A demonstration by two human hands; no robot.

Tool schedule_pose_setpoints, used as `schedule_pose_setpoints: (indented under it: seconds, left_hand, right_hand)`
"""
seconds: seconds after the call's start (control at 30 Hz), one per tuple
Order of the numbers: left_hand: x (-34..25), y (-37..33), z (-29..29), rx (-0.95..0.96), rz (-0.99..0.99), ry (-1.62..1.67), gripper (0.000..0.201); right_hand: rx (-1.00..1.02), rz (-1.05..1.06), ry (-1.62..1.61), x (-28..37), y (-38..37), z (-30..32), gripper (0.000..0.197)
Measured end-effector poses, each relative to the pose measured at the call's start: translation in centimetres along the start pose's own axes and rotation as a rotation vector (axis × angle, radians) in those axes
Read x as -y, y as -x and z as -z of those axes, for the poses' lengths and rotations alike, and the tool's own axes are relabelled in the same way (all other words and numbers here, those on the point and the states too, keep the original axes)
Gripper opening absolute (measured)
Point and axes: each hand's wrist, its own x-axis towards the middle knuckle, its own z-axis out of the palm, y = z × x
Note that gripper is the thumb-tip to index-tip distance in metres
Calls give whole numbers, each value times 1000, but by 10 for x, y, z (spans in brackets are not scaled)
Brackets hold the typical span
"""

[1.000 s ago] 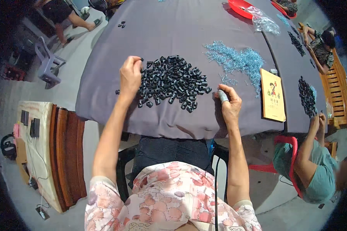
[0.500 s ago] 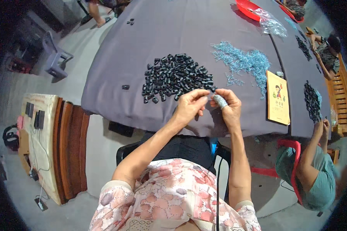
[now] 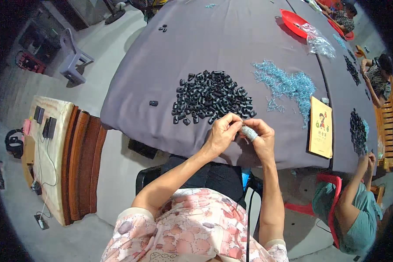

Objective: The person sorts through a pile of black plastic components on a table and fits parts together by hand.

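Note:
My left hand [image 3: 222, 134] and my right hand [image 3: 263, 136] meet at the fingertips over the near edge of the grey cloth-covered table [image 3: 161, 78]. Both are closed in a pinch, and whatever is between the fingers is too small and covered to make out. Grey tape [image 3: 249, 132] wraps my right thumb. Just beyond my left hand lies a heap of small black plastic pieces [image 3: 212, 97], hollow and short like cord-lock bodies. To its right spreads a pile of tiny blue metal springs [image 3: 290, 85].
A yellow booklet [image 3: 321, 126] lies right of the springs. Farther back are a red tray [image 3: 293, 24] and a clear plastic bag [image 3: 319, 43]. One black piece [image 3: 153, 103] sits apart at left. Co-workers handle similar heaps at right, one on a red chair [image 3: 334, 209].
My fingertips have come together, the left hand shifting toward the right one. The whole view has shifted, so the table's things appear lower and farther right.

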Motion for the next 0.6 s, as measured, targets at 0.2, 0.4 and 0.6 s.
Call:
schedule_pose_setpoints:
  seconds: [0.2, 0.4, 0.6]
  left_hand:
    - [0, 4, 3, 9, 84, 97, 12]
    - [3, 7, 6, 54, 25, 29, 24]
    - [-8, 9, 22, 166, -6, -43, 33]
  right_hand:
    - [31, 73, 111, -7, 2, -2, 11]
    - [-51, 1, 118, -4, 3, -6, 9]
    - [-64, 8, 2, -9, 0, 0, 9]
